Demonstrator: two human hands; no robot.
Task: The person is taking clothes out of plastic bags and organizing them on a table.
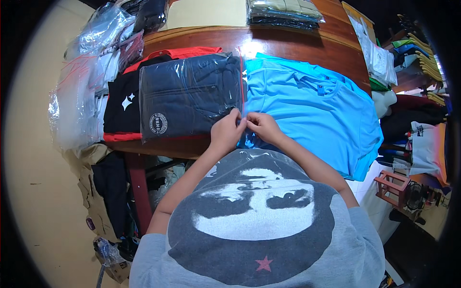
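A folded dark grey garment lies inside a clear plastic bag (185, 96) on the table, with a round white print at its lower left corner. Along the bag's right edge runs a red seal strip (242, 79). At the lower end of that edge my left hand (226, 129) pinches the plastic. My right hand (264, 127) meets it there, thumb and fingers closed on the same edge. Light blue T-shirts (307, 105) lie spread just right of the bag. Under the bag are a black garment (120, 105) with white star shapes and red cloth (182, 51).
Clear bags with red strips (74, 105) are heaped at the left. Packed garments (285, 12) stand at the back of the wooden table (201, 39). Clothes on hangers (422, 57) and a small reddish stool (391, 187) are at the right. Brown paper (91, 192) hangs lower left.
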